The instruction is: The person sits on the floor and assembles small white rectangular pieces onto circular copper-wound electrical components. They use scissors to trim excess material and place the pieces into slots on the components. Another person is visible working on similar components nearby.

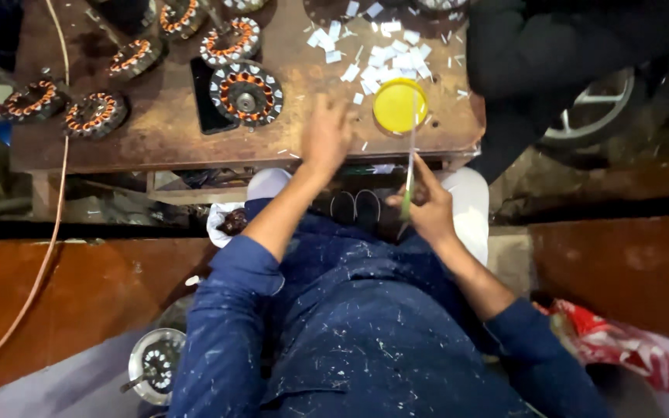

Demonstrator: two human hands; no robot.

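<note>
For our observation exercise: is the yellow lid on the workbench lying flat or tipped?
Flat: the yellow lid shows its full round face on the workbench.

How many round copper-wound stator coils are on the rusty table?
6 fully in view: far left, beside it, upper left, top, upper centre, centre. Others may be cut off at the top edge.

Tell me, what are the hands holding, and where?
The right hand holds a thin strip by its lower end; the rest sticks up over the yellow lid. The left hand is blurred above the table; it seems to hold nothing.
</note>
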